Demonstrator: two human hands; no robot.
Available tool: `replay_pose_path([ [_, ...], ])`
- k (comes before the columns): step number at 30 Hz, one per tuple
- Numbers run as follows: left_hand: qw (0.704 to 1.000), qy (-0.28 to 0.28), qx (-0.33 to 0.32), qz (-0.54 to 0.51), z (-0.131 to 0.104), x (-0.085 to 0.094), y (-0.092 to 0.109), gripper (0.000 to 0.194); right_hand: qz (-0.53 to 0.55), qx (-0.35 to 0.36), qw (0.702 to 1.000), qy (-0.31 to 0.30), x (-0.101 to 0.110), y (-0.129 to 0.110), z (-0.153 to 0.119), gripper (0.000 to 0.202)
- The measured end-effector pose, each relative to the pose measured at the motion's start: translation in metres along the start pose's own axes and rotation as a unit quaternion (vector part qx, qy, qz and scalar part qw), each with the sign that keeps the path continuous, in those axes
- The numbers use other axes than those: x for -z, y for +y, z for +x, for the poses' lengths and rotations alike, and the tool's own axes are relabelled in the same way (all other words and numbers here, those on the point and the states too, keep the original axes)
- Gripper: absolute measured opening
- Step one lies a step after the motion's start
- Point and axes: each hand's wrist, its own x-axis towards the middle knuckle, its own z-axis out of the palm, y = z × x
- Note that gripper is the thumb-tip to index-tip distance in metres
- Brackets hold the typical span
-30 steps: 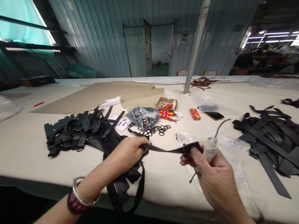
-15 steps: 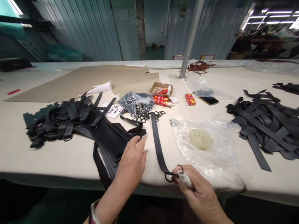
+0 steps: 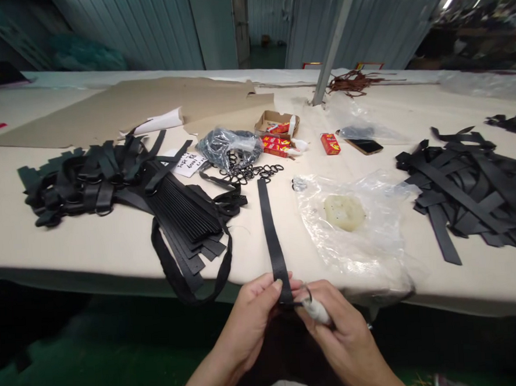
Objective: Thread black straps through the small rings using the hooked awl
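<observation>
My left hand (image 3: 260, 300) pinches the near end of a black strap (image 3: 272, 233), thumb on top, at the table's front edge. The strap runs straight away from me across the cloth. My right hand (image 3: 338, 316) is closed around a white tube-like thing (image 3: 318, 311), its kind unclear, with a thin dark loop near its tip. Its fingertips are close to the strap's end, where the ring seen earlier is mostly hidden. Beyond the strap's far end lie several small black rings (image 3: 250, 173). A stack of black straps (image 3: 184, 212) with a loose band is to the left.
Looped black straps (image 3: 95, 179) lie at left, and a pile of straps (image 3: 472, 197) at right. A plastic sheet (image 3: 375, 250) bears a pale yellowish lump (image 3: 344, 212). Behind are a bagged bundle (image 3: 229, 148), red boxes (image 3: 330, 144), a phone (image 3: 366, 145) and a metal post (image 3: 334, 43).
My left hand has left the stack of straps and come right and nearer, taking hold of the strap's near end. My right hand stays by that end. The view has tilted down.
</observation>
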Motion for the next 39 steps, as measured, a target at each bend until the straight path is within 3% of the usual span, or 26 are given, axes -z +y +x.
replay_pose_path([
  [2,0.999,-0.022,-0.014,0.027,-0.004,0.001,-0.002,0.022,0.031,-0.13,0.991,0.002,-0.001,-0.002,0.005,0.011],
  [4,0.998,-0.016,-0.021,0.05,-0.009,0.004,-0.004,0.022,0.044,-0.213,0.976,-0.014,-0.001,-0.003,0.009,0.019],
  [6,0.996,-0.007,-0.036,0.082,-0.013,0.006,-0.005,0.024,0.04,-0.243,0.968,-0.037,-0.002,-0.003,0.011,0.023],
  [9,0.986,-0.048,-0.068,0.143,-0.015,0.004,-0.003,0.026,0.027,-0.248,0.967,-0.05,-0.004,-0.001,0.013,0.024],
  [12,0.982,-0.051,-0.073,0.165,-0.014,-0.001,-0.002,0.022,0.021,-0.235,0.97,-0.057,-0.006,0.001,0.014,0.024],
  [20,0.997,-0.021,-0.014,0.072,-0.013,0.002,-0.006,0.021,0.07,-0.23,0.97,-0.034,-0.008,0.003,0.014,0.019],
  [25,0.996,-0.017,-0.033,0.087,-0.013,0.004,-0.009,0.02,0.028,-0.179,0.983,-0.039,-0.013,0.01,0.012,0.009],
  [34,0.992,0.014,-0.038,0.118,-0.012,0.008,-0.016,0.022,0.047,-0.178,0.982,-0.05,-0.013,0.01,0.012,0.005],
  [36,0.992,0.021,-0.049,0.116,-0.012,0.009,-0.019,0.02,0.008,-0.128,0.991,-0.039,-0.013,0.012,0.011,0.005],
  [39,0.987,0.041,-0.087,0.127,-0.011,0.011,-0.022,0.016,-0.097,0.051,0.994,-0.005,-0.011,0.015,0.008,0.012],
])
